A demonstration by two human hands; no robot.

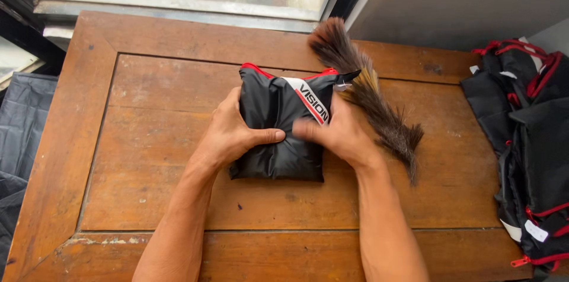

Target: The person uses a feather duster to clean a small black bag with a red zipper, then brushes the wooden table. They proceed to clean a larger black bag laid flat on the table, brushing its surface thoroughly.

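A folded black fabric bundle with red trim and a white stripe lies in the middle of a wooden table. My left hand grips its left side, thumb pressed on top. My right hand holds the right side, fingers meeting the left thumb on the fabric. A brown bristle brush lies slanted just behind my right hand, touching the bundle's upper right corner.
A pile of black bags with red zips sits at the table's right edge. A window frame runs along the far side. Dark fabric lies below the table's left edge.
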